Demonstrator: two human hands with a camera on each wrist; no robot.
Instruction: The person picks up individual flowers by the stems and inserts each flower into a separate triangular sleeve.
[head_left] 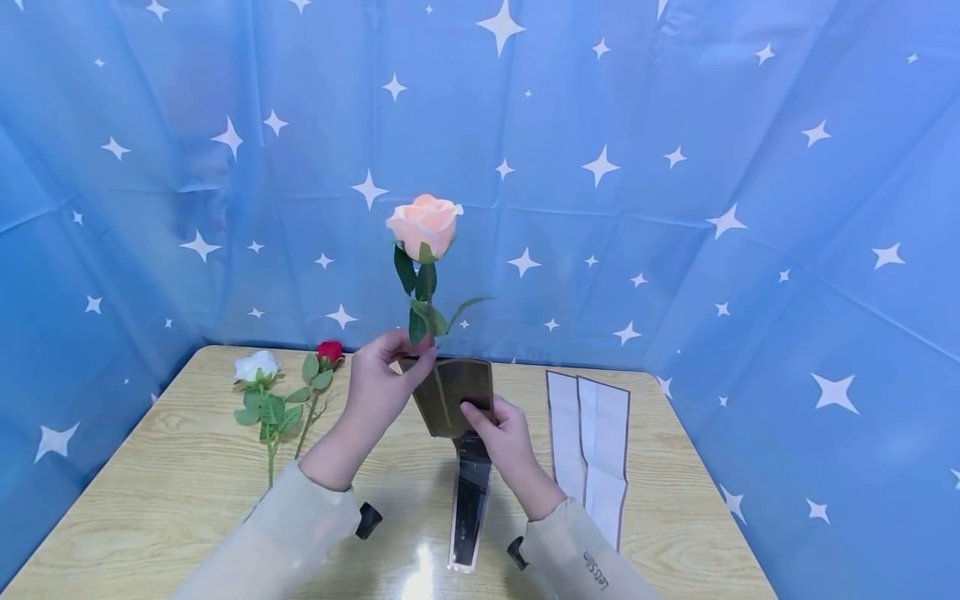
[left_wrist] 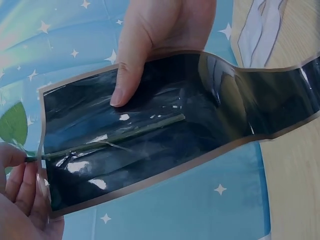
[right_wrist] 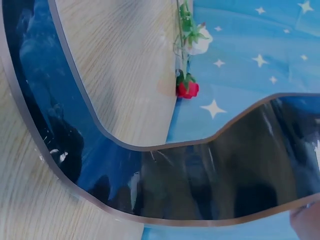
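Observation:
A pink rose (head_left: 425,227) stands upright above a dark flower sleeve (head_left: 453,396) with a brown border. My left hand (head_left: 378,383) pinches the rose's stem at the sleeve's upper edge. In the left wrist view the green stem (left_wrist: 125,134) lies within the outline of the clear-and-black sleeve (left_wrist: 165,95), its cut end near the middle. With thumb in front and fingers behind, my right hand (head_left: 513,446) grips the sleeve's right side. The sleeve's narrow tail (head_left: 471,500) hangs down to the table; the right wrist view shows this sleeve (right_wrist: 175,185) bending in a curve.
On the left of the wooden table (head_left: 150,500) lie a white rose (head_left: 257,367) and a red rose (head_left: 330,352) with leafy stems. Two pale, brown-edged sleeves (head_left: 603,433) lie on the right. A blue curtain with white stars hangs behind the table.

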